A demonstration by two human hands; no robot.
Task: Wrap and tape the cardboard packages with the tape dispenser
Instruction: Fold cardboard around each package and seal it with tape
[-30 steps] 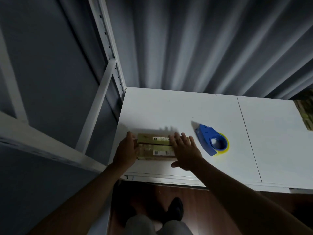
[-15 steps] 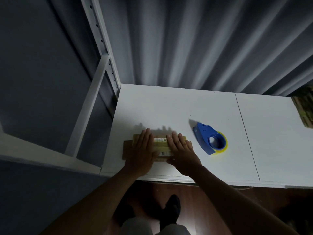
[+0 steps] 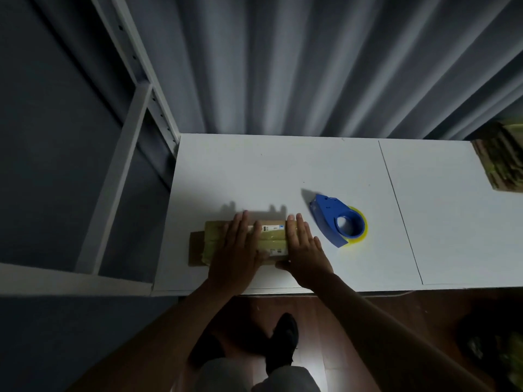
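The cardboard package [image 3: 271, 239] lay flat near the front edge of the white table [image 3: 283, 171], and every place here is given from it. Off its left end a loose brown flap [image 3: 196, 247] stuck out, unpressed; it could spring up or catch, and tape laid over it would wrinkle. The left hand [image 3: 239, 250] lay palm-down on the package's left half, fingers straight and close together, pinching nothing. The right hand [image 3: 304, 247] lay flat on the package's right end, fingers slightly fanned, thumb down its near side. Just right of the package, apart from it, the blue tape dispenser [image 3: 338, 222] sat on its yellow roll, untouched. Reaching for it would free one end, and the folds might open or the package slide toward the near table edge. Well to the right stood a stack of cardboard [image 3: 501, 157].
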